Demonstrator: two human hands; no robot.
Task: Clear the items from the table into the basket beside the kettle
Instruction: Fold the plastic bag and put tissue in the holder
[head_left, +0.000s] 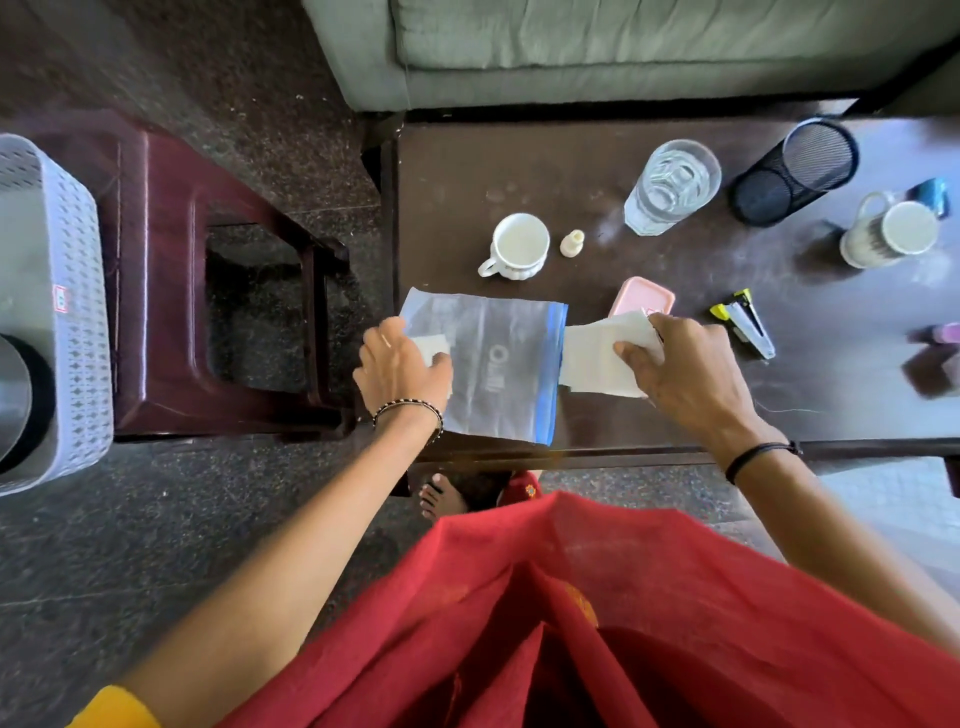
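Observation:
A clear zip bag (493, 364) with a blue seal lies at the near left corner of the dark table (597, 171). My left hand (400, 366) presses on the bag's left edge, pinching a small white piece. My right hand (675, 369) grips a stack of white tissue paper (592, 364) at the bag's blue mouth. Behind them stand a white cup (519, 247), a small white cap (571, 243) and a pink box (641, 296). The grey perforated basket (67, 312) sits far left beside the dark kettle (21, 395).
A glass of water (672, 187), a black mesh holder (795, 171) lying on its side, a white mug (891, 234) and a yellow stapler (745, 322) are on the table's right. A maroon plastic stool (171, 291) stands between table and basket. A grey sofa (597, 47) is behind.

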